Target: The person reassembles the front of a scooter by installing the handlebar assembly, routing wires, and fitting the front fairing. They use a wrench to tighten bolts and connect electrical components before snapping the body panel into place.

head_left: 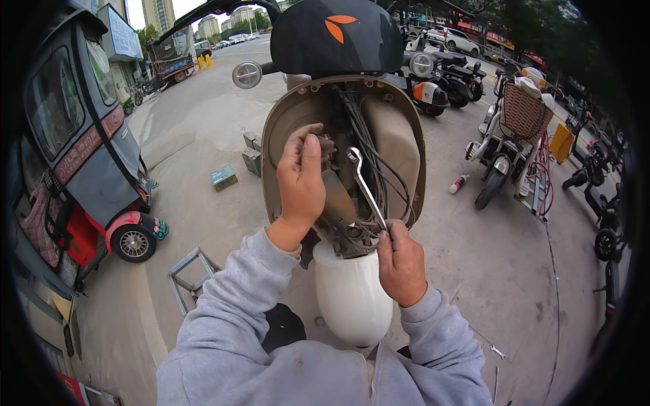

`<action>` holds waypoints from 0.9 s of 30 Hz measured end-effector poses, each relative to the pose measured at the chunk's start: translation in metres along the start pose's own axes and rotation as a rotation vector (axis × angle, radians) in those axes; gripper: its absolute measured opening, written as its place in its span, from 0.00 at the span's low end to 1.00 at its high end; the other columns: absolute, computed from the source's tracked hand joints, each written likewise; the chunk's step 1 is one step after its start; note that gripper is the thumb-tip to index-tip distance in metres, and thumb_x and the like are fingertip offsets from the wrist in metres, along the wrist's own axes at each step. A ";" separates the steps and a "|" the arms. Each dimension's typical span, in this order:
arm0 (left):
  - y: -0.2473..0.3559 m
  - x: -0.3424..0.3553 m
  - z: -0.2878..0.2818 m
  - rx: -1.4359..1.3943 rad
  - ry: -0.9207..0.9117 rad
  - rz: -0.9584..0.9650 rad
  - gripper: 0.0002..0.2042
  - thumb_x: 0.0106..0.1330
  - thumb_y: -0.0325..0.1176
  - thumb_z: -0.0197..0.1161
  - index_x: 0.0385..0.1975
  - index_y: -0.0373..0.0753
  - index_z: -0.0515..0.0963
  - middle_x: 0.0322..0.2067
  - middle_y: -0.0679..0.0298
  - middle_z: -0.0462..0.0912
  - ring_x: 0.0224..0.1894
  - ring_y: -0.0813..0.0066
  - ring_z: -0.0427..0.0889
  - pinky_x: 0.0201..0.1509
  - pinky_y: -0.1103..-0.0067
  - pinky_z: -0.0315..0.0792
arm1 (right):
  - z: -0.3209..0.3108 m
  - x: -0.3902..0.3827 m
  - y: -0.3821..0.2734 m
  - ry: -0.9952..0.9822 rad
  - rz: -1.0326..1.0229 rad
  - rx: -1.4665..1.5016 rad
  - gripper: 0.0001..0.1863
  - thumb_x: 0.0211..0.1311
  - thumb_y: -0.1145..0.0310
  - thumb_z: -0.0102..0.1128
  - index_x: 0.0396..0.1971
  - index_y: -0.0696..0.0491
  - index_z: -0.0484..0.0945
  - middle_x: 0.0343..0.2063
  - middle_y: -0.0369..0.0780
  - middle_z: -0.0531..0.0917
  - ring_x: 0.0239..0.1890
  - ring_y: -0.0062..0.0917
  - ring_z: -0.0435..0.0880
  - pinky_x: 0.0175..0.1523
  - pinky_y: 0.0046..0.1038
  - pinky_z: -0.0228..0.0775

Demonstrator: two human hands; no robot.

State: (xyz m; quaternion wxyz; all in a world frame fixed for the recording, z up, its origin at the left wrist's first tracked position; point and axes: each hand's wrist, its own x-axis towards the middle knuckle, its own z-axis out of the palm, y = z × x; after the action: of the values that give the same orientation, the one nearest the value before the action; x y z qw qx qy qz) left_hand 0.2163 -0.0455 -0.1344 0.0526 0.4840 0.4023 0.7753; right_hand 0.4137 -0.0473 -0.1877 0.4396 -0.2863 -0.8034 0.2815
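A double-ended ring spanner [367, 191] is gripped near its lower end in my right hand [402, 264], its upper ring standing free in front of the cables. My left hand [302, 177] is raised inside the left part of the opened front of a scooter, thumb up and apart from the loosely bent fingers. Its fingertips are close to dark parts there; whether they touch is hard to see. The beige inner shell [389, 128] surrounds a bundle of black cables [365, 142]. Below is the scooter's white front fender [353, 298].
Above the opening sits a black front cowl [335, 40]. A small green box [223, 178] and a metal frame [193, 274] lie on the ground to the left, near a parked three-wheeler [84, 142]. On the right are a basket scooter [514, 122], a bottle [458, 184] and a small spanner [497, 352].
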 end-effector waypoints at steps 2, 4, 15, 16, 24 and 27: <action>0.017 -0.036 0.000 0.384 -0.242 -0.012 0.29 0.69 0.37 0.56 0.63 0.25 0.57 0.33 0.52 0.81 0.34 0.68 0.82 0.39 0.76 0.73 | 0.025 0.012 -0.022 0.061 -0.072 -0.202 0.09 0.64 0.71 0.52 0.41 0.57 0.70 0.20 0.47 0.79 0.24 0.45 0.80 0.29 0.40 0.70; 0.019 -0.037 -0.002 0.320 -0.235 -0.064 0.31 0.67 0.35 0.55 0.64 0.24 0.53 0.30 0.46 0.81 0.30 0.57 0.83 0.37 0.70 0.75 | 0.049 0.022 -0.040 0.092 -0.146 -0.152 0.13 0.64 0.70 0.53 0.46 0.58 0.69 0.25 0.48 0.80 0.27 0.44 0.81 0.31 0.39 0.71; 0.000 0.108 -0.024 0.052 -0.295 -0.847 0.05 0.65 0.30 0.52 0.37 0.39 0.67 0.21 0.65 0.72 0.16 0.77 0.69 0.16 0.76 0.64 | 0.038 -0.052 0.025 0.072 0.129 0.051 0.17 0.61 0.69 0.59 0.48 0.59 0.74 0.36 0.45 0.81 0.28 0.30 0.79 0.35 0.29 0.73; 0.000 0.112 -0.022 0.007 -0.278 -0.906 0.04 0.65 0.30 0.52 0.37 0.40 0.67 0.21 0.66 0.71 0.16 0.78 0.68 0.16 0.78 0.63 | 0.035 -0.066 0.041 0.082 0.169 0.044 0.15 0.60 0.70 0.58 0.46 0.59 0.75 0.34 0.45 0.81 0.28 0.30 0.79 0.36 0.29 0.72; 0.008 0.131 -0.018 -0.454 -0.262 -1.161 0.08 0.67 0.31 0.51 0.25 0.44 0.62 0.17 0.74 0.66 0.12 0.89 0.61 0.12 0.88 0.52 | 0.043 -0.178 0.166 0.225 0.516 0.014 0.09 0.60 0.71 0.55 0.36 0.59 0.79 0.29 0.47 0.83 0.30 0.35 0.82 0.39 0.32 0.73; 0.010 0.136 -0.015 -0.645 -0.248 -1.241 0.11 0.67 0.31 0.52 0.21 0.43 0.63 0.17 0.74 0.67 0.12 0.88 0.63 0.12 0.87 0.56 | 0.049 -0.209 0.195 0.220 0.580 -0.018 0.08 0.60 0.71 0.55 0.35 0.59 0.80 0.29 0.48 0.83 0.32 0.37 0.83 0.39 0.33 0.74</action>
State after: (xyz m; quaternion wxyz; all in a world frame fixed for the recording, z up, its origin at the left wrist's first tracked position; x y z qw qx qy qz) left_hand 0.1357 0.0031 -0.0345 0.6705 0.2105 0.3451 0.6221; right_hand 0.5070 -0.0726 -0.4614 0.4228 -0.5362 -0.6383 0.3555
